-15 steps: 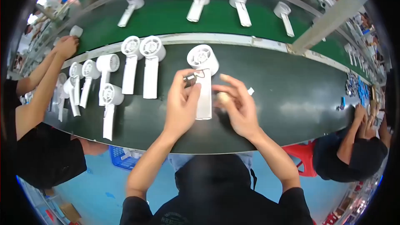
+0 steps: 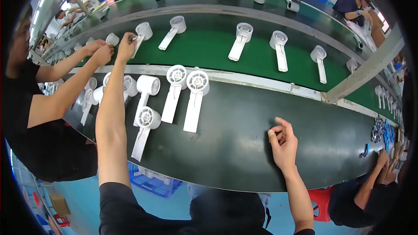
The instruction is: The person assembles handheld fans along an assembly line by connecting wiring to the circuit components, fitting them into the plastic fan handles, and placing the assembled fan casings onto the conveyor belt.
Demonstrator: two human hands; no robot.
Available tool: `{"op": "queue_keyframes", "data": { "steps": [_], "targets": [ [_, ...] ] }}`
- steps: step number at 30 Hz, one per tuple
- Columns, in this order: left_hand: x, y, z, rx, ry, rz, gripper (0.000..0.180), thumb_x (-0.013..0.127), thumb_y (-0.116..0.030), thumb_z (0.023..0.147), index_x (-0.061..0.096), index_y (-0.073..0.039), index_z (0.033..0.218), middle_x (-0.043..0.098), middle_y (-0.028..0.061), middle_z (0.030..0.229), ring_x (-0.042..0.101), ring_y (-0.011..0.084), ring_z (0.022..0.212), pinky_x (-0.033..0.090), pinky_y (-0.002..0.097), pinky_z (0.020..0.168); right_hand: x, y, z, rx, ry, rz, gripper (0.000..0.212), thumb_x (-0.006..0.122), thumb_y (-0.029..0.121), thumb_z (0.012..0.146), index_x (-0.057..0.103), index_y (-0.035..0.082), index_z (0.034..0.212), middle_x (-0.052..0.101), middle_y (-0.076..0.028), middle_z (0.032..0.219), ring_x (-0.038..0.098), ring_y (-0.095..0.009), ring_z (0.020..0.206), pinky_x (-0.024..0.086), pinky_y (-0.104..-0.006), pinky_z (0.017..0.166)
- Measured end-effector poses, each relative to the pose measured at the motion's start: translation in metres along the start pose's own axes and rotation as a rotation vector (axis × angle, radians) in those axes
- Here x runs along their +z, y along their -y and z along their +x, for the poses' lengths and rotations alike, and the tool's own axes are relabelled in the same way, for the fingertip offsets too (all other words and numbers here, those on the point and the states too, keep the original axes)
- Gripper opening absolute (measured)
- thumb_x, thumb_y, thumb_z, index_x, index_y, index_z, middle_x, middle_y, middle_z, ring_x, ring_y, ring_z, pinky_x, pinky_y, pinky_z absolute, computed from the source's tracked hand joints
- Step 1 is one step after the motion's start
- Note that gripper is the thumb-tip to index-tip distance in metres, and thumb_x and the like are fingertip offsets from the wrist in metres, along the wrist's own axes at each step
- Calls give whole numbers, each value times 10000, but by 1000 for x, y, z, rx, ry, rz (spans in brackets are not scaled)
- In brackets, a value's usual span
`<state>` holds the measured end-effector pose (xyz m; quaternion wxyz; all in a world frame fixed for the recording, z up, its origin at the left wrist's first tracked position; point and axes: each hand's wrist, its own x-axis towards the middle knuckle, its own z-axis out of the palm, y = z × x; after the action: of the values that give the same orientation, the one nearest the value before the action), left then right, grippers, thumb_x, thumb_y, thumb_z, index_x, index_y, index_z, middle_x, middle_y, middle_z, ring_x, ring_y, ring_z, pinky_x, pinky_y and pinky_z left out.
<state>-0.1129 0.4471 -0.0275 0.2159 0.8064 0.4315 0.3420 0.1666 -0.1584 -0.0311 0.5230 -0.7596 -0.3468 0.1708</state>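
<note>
The hands are well apart: the left hand (image 2: 126, 47) is stretched far forward and to the left, over the green conveyor belt (image 2: 204, 39), while the right hand (image 2: 285, 146) hangs over the dark worktop (image 2: 235, 126) with its fingers loosely curled and nothing in them. The white handheld fan (image 2: 145, 29) at the left fingertips is on the belt side of the pale ledge (image 2: 270, 85), its round head just beyond those fingers and its slim handle slanting down beside them; at this reach and size I cannot tell whether the fingers grip the handle or only touch it. Good handling here would mean a light hold on the handle, fingers clear of the round grille, and the fan lying flat before the fingers part from it. Room matters too: a co-worker's hands (image 2: 103, 54) are just left of the left hand, so a straight path in and out suits better than a sideways sweep. The left forearm passes over several fans, and a front fan (image 2: 148, 118) lies just to its right, so the elbow is best held high enough not to knock them. A second belt fan (image 2: 177, 25) rests to the right of the left hand, and a gap between the two heads should keep them from knocking together.
</note>
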Motion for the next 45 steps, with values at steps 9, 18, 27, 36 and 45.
{"op": "queue_keyframes", "data": {
  "steps": [9,18,27,36,45],
  "targets": [
    [35,-46,6,461,-301,635,592,650,-205,765,575,-55,1333,604,208,1304,530,404,1247,400,510,1057,-10,6,-2,76,-37,-80,339,688,70,888,613,63,1219,665,-21,844,533,-44,603,449,-218,569],
    [103,-12,40,181,128,554,597,570,-80,942,327,27,1477,518,309,1386,498,447,1293,416,463,1051,-118,-20,17,-72,-381,-125,229,670,157,932,663,17,1113,709,-91,967,668,-166,821,534,-309,749],
    [48,-212,-111,349,289,240,650,423,20,898,302,-38,1534,380,205,1543,348,330,1447,237,387,1181,-443,-207,-54,362,-840,-1174,406,623,57,788,643,99,1191,602,-207,1131,597,-394,1066,510,-485,899],
    [86,-390,-361,233,572,-8,657,498,61,909,272,-5,1522,459,275,1241,507,459,1128,399,460,988,-327,-89,-36,71,-768,-520,224,694,93,898,662,12,1105,634,-44,889,599,-112,781,492,-258,720],
    [91,-405,-387,361,320,32,565,741,-128,840,532,-4,1350,499,218,1314,519,387,1181,422,454,1003,-173,27,-25,41,-70,485,238,706,4,850,561,26,1038,641,-33,912,619,-99,851,494,-251,777]
  ]
}}
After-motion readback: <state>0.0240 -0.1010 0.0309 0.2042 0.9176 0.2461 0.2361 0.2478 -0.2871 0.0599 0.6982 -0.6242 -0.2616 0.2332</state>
